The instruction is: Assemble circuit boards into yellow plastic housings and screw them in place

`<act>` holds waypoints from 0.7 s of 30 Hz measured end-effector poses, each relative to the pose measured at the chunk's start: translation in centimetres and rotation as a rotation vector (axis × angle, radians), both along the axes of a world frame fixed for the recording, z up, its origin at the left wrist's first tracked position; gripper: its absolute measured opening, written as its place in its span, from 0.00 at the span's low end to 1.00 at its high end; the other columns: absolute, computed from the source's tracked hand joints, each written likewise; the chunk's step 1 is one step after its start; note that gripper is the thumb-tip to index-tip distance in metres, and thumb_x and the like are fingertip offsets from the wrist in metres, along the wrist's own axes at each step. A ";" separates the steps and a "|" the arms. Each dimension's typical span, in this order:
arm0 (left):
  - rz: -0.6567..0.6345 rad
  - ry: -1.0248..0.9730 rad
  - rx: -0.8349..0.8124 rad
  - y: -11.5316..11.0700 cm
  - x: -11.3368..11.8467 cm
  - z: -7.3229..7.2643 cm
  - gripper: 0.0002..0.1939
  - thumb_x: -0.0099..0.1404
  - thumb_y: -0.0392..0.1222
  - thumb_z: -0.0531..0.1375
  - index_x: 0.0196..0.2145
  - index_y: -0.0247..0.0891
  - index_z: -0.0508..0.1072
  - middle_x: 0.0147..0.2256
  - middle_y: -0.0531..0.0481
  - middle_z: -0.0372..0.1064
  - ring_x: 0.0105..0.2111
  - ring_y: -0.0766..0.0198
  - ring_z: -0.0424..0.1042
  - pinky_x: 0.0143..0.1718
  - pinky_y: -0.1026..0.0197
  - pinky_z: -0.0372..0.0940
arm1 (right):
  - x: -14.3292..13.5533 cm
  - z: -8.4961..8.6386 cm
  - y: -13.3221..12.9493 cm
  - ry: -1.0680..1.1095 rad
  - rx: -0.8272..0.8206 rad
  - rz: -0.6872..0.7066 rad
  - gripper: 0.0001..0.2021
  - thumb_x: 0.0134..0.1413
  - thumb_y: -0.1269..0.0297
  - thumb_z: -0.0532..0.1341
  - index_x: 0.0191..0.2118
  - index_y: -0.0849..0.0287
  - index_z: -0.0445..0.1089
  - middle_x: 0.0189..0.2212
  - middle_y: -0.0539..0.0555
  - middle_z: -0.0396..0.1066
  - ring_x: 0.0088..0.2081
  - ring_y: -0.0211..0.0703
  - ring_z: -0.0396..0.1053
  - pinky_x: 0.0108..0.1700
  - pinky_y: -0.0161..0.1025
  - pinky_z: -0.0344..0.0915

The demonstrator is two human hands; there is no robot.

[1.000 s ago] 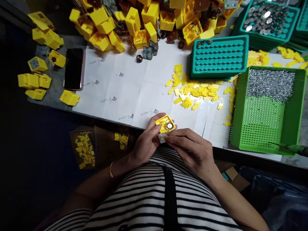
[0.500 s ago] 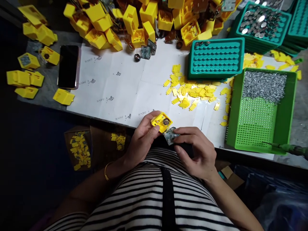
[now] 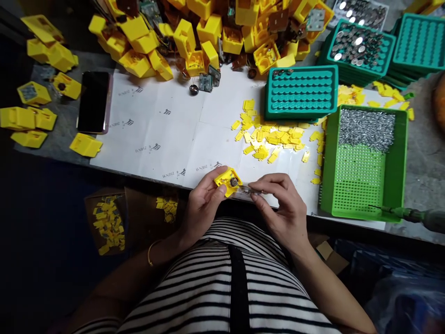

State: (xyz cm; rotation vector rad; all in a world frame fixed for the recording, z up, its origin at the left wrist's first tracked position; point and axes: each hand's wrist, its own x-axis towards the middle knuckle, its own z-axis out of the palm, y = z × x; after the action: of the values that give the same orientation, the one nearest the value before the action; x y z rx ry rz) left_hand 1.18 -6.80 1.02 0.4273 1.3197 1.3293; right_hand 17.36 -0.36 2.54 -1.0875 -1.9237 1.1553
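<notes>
My left hand (image 3: 205, 199) is closed around a small yellow plastic housing (image 3: 221, 180), its open side facing up. Inside the housing sits a round dark metallic part (image 3: 233, 182). Just to the right, my right hand (image 3: 283, 204) pinches a thin circuit board (image 3: 247, 189) between thumb and fingers. The board is seen nearly edge-on beside the housing's right edge; whether the two touch I cannot tell. Small yellow plastic pieces (image 3: 274, 137) lie scattered on the white sheet beyond my hands.
Yellow housings (image 3: 208, 28) with boards are heaped at the back. Teal trays (image 3: 301, 90) stand right of centre. A green basket (image 3: 399, 185) holds small screws (image 3: 366, 127), with a screwdriver tool (image 3: 413, 214) over its front edge. A phone (image 3: 93, 102) lies left.
My right hand has turned the circuit board from face-up to nearly edge-on and raised it slightly beside the housing. My left hand still holds the housing. The whole view has shifted a little.
</notes>
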 end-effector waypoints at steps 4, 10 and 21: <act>-0.015 -0.075 -0.131 0.3 -0.2 0.1 0.22 0.63 0.43 0.60 0.55 0.41 0.67 0.49 0.44 0.72 0.48 0.56 0.73 0.44 0.54 0.73 | 0.4 0.7 0.1 -0.212 0.218 0.086 0.16 0.61 0.72 0.58 0.49 0.45 0.73 0.34 0.52 0.62 0.36 0.39 0.65 0.34 0.36 0.66; 0.044 -0.061 -0.121 0.5 -0.4 0.2 0.21 0.63 0.41 0.60 0.54 0.41 0.69 0.52 0.45 0.70 0.49 0.56 0.72 0.42 0.57 0.75 | 0.6 0.8 0.9 -0.467 0.234 0.131 0.16 0.64 0.68 0.56 0.54 0.48 0.68 0.33 0.52 0.66 0.31 0.37 0.67 0.29 0.33 0.64; -0.017 -0.035 -0.081 0.4 -0.2 -0.1 0.22 0.64 0.45 0.60 0.55 0.40 0.68 0.53 0.44 0.70 0.51 0.55 0.72 0.45 0.56 0.73 | -0.8 1.0 0.2 -0.005 0.001 0.145 0.06 0.60 0.70 0.58 0.42 0.56 0.66 0.35 0.52 0.71 0.34 0.38 0.73 0.32 0.34 0.73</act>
State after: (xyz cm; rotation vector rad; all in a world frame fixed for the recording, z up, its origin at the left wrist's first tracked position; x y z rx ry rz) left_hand 1.01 -6.37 0.90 0.3575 1.3327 1.2592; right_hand 16.60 -0.20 3.58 -0.9639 -2.0347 1.2299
